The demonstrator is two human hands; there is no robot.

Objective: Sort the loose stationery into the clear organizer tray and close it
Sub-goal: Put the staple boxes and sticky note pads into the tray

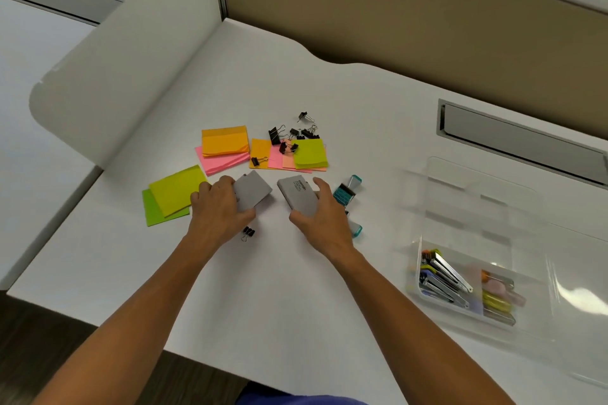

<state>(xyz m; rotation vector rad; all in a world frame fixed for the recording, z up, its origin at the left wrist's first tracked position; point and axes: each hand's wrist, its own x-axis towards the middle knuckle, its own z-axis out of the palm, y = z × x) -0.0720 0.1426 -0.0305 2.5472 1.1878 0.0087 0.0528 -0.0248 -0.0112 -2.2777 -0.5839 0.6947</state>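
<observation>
White desk [296,306] inside a partitioned cubicle, tan panel along its far edge. Clear organizer tray [467,207] sits near the right edge with its lid open. Its near compartments hold staplers [444,276] on the left and blurred yellow and pink items [498,296] on the right; the far compartments appear to hold nothing. Left hand [218,210] grips a grey rectangular case [253,191] at mid-desk, fingers curled over its left side. Right hand [324,217] grips a second grey case [296,192], thumb on its near end. Teal stamps [347,191] lie just beside the right hand. Toward the far side lie orange, pink and green sticky-note pads [225,141] with black binder clips [289,138] on and around them. One binder clip [247,233] lies below the left hand.
</observation>
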